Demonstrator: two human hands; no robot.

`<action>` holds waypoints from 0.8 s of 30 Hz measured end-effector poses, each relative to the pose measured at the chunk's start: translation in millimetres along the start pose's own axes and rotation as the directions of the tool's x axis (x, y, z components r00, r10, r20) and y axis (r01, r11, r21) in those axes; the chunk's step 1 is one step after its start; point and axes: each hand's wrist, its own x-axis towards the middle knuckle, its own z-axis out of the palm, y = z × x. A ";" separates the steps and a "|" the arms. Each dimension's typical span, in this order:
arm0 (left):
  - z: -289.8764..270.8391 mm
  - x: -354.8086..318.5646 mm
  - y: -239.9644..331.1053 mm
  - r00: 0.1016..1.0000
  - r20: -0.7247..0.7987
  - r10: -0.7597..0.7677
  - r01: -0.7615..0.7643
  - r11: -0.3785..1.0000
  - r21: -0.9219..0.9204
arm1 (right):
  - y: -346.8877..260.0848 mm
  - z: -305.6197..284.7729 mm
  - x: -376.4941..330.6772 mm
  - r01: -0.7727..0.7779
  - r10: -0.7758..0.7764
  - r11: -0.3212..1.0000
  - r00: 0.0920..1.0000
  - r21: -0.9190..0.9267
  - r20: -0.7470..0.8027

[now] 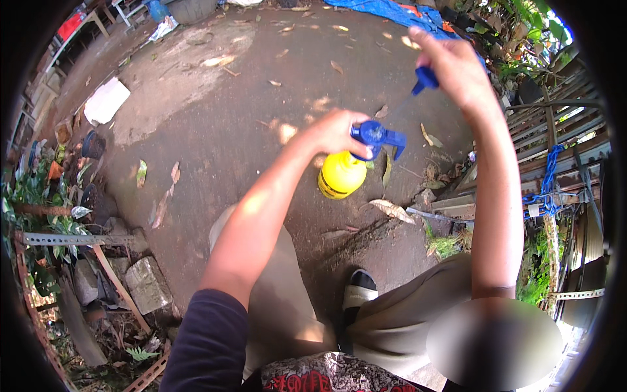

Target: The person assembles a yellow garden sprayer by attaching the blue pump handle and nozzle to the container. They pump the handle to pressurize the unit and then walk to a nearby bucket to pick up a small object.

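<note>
Head view: a yellow bottle (pixel 342 175), topped by a blue sprayer head (pixel 373 132), is at the fingertips of the left grip (pixel 339 130). Its long axis runs obliquely: base below that grip, top just to the right of it. The left grip is clamped on the blue sprayer head, thumb on the near side, fingers on the far side, and the trigger (pixel 397 140) juts out to the right beyond them. Whether the base rests on the concrete ground (pixel 261 124) or hangs above it, I cannot tell.

The key relation is the slanting line between the 2 grips. The right grip (pixel 456 72) is up and to the right of the left grip, well apart, closed on a blue handle piece (pixel 427 78). From this a thin, blurred rod (pixel 405 102) slants toward the blue sprayer head, so the yellow bottle lies down and to the left of the right grip. The left grip is the nearer of the 2.

The left forearm (pixel 258 219) reaches in from lower left, palm turned down. The right forearm (pixel 499 209) rises steeply, wrist bent inward, 1 digit pointing up and left, away from the yellow bottle.
</note>
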 end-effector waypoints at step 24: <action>-36.8 -6.4 -50.1 0.966 -0.254 -0.054 -0.036 0.942 -0.334 | -24.9 -21.7 -10.6 0.043 -0.049 0.995 0.997 0.085 0.059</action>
